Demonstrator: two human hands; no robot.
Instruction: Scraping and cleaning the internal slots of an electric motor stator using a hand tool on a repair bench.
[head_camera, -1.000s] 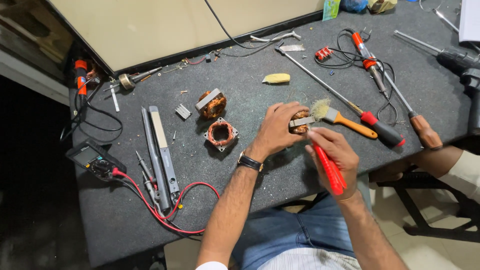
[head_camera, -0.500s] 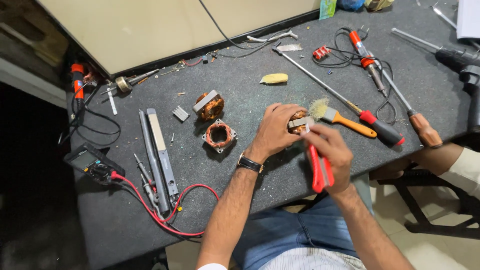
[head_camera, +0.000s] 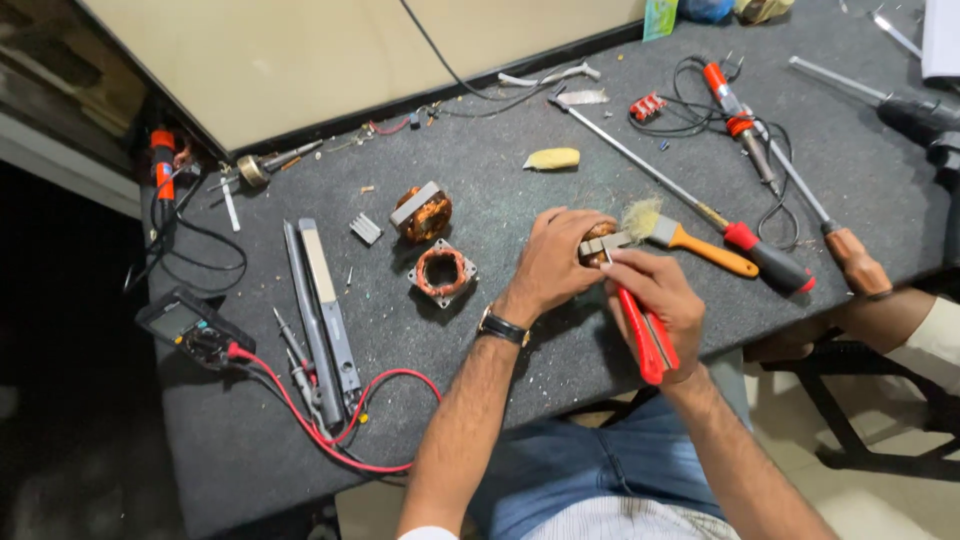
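Red-handled pliers (head_camera: 642, 335) clamped in my right hand (head_camera: 655, 305), nose on the one copper-wound coil part (head_camera: 597, 240) that my left hand (head_camera: 553, 262) wraps tight, just above the dark mat (head_camera: 520, 190). Two more copper coil pieces (head_camera: 432, 242) lie left of it. One brush (head_camera: 680, 236), two long screwdrivers (head_camera: 790, 190), one multimeter (head_camera: 185, 325).
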